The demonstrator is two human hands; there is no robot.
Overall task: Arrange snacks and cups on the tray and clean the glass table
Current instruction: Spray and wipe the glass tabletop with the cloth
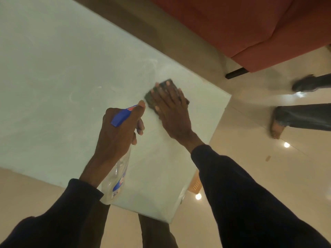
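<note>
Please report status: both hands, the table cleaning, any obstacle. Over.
Left hand grips spray bottle. Right hand flat, pressing dark cloth on glass table near its corner. Tray and cups not in view. Nearby on floor: another person's feet.

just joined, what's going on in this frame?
A person is cleaning the glass table. The left hand grips a spray bottle, its blue head aimed toward the wiping spot. The right hand presses flat on a dark cloth near the table's corner. Smears show on the glass. No tray, snacks or cups are in view.
</note>
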